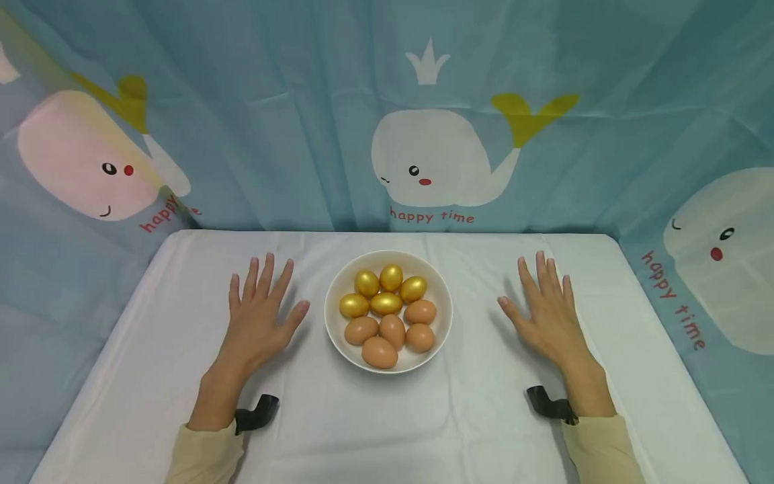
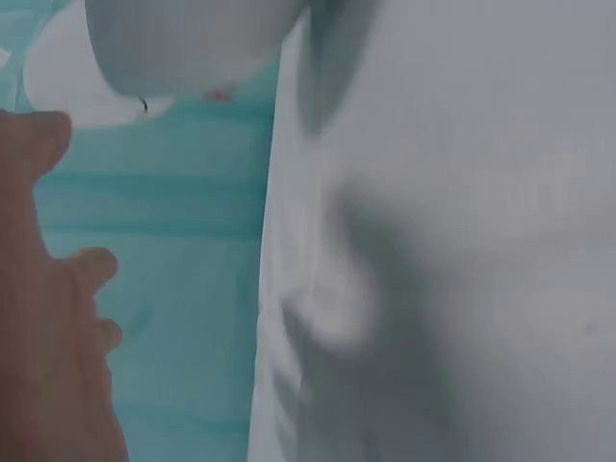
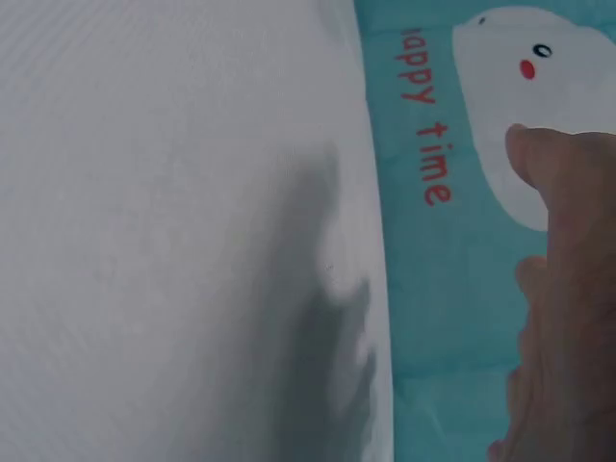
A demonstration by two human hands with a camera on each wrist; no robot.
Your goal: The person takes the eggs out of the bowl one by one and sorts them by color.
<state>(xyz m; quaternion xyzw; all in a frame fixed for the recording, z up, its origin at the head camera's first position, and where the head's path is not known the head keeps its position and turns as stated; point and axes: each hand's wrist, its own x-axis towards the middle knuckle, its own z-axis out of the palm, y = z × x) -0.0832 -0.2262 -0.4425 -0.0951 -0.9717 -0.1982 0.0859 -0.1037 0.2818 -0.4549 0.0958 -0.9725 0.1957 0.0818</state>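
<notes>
A round white bowl (image 1: 448, 323) stands at the middle of the table, holding several golden eggs (image 1: 385, 304) toward its far side and several brown eggs (image 1: 379, 352) toward its near side. To the left of the bowl, my left hand (image 1: 256, 326) is held over the cloth, fingers straight and spread, with nothing in it. On the other side my right hand (image 1: 550, 323) has its fingers extended too and touches no object. Each wrist view shows the hand's shadow on the cloth; in the left one, part of the bowl (image 2: 192, 48) appears at the top.
A white cloth (image 1: 387, 430) covers the table. Behind and beside it hangs a blue curtain (image 1: 290, 161) printed with whales. Black wrist cameras (image 1: 256, 413) sit at both sleeve ends.
</notes>
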